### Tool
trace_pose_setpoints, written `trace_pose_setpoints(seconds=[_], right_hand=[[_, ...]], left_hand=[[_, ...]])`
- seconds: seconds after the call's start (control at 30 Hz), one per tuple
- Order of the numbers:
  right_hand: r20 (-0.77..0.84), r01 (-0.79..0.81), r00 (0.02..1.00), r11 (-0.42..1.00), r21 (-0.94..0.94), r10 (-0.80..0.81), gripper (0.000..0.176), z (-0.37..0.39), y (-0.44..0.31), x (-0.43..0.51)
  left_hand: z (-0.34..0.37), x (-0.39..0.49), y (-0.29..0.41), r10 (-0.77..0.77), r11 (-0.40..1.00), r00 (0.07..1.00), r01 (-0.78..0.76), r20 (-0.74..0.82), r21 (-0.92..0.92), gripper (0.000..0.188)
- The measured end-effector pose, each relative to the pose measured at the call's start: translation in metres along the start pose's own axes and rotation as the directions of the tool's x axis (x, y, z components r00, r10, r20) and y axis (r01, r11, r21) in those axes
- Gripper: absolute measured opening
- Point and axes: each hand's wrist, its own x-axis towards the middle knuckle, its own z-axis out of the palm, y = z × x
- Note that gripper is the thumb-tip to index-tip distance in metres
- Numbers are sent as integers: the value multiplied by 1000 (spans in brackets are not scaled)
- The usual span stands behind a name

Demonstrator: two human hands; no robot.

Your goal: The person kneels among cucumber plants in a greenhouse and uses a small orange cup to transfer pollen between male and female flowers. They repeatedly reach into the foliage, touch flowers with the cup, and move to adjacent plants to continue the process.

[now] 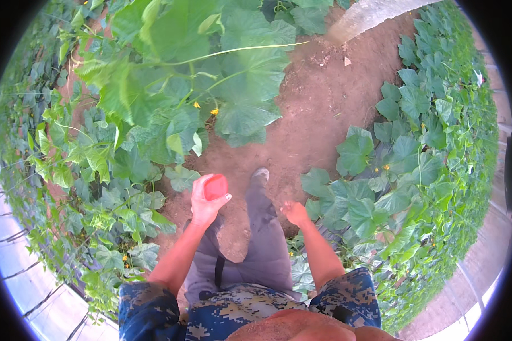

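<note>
My left hand [205,203] is closed around a small red cup-like container [216,187], held upright with its opening towards the camera, in front of the left leg. To the right of my legs, my right hand [294,212] hangs over the soil beside the leaves of the right row, its fingers curled; whether anything small is between them cannot be told. Ahead of the left hand stand vine plants with broad green leaves [243,115] and a yellow flower [214,111]; they look like cucumber plants.
A bare soil path [320,106] runs ahead between the rows. The right row of leafy vines [414,157] borders it. A pale translucent strip [373,19] hangs at the top. Thin strings cross the plants at both sides. My shoe [261,173] is on the path.
</note>
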Motion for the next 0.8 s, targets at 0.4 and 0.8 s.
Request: trace_pose_setpoints(seconds=[0.4, 0.8], right_hand=[[86, -297, 939, 662, 688, 333, 28, -120, 85, 5], [-169, -16, 969, 731, 682, 179, 40, -281, 23, 63]], left_hand=[[160, 51, 197, -15, 969, 953, 89, 302, -232, 79], [247, 141, 261, 14, 974, 948, 59, 317, -220, 85]])
